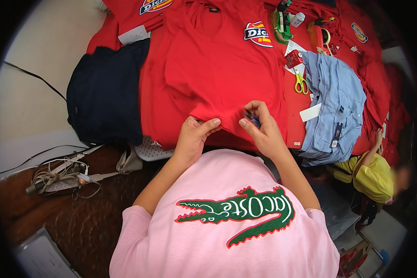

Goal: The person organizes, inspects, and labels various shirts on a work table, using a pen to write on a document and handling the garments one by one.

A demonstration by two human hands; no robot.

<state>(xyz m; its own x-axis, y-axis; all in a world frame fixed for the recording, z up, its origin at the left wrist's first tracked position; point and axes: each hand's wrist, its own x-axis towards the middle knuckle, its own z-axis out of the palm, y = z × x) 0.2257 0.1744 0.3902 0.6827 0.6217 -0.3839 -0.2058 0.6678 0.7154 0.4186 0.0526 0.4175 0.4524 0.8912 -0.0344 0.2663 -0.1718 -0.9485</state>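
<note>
A red shirt (213, 60) with a stitched-on chest patch is spread out in front of me, its hem toward my body. My left hand (194, 136) is closed, pinching the hem between thumb and fingers. Just right of it, my right hand (264, 129) curls its fingers around a small dark tool (252, 117). The tool resembles thread snips, but it is blurred and mostly covered by the hand. The right fingertips are close above the cloth near the hem; whether they touch it I cannot tell.
Dark navy folded cloth (109, 90) lies left, light blue garments (333, 102) with tags right. Yellow-handled scissors (301, 84), a green tape dispenser (282, 25) and a white bottle (297, 19) rest beyond. Tangled cables (62, 173) lie lower left. A person in yellow (375, 178) works at right.
</note>
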